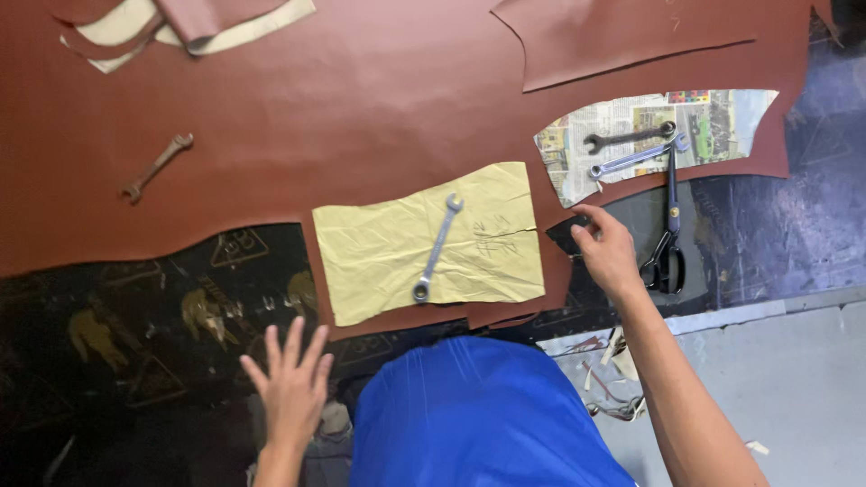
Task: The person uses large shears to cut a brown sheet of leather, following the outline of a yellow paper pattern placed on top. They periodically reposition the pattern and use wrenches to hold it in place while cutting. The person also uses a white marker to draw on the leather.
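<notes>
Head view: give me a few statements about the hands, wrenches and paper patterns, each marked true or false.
1. A silver wrench lies on the yellow paper pattern. True.
2. The right hand grips the scissors. False: it touches the cut edge of the brown leather sheet; the scissors lie untouched beside it.
3. The left hand is spread open, holding nothing. True.
4. The newspaper pattern carries one wrench. False: two wrenches lie on it.
5. A rusty wrench lies on the leather, far left. True.
</notes>
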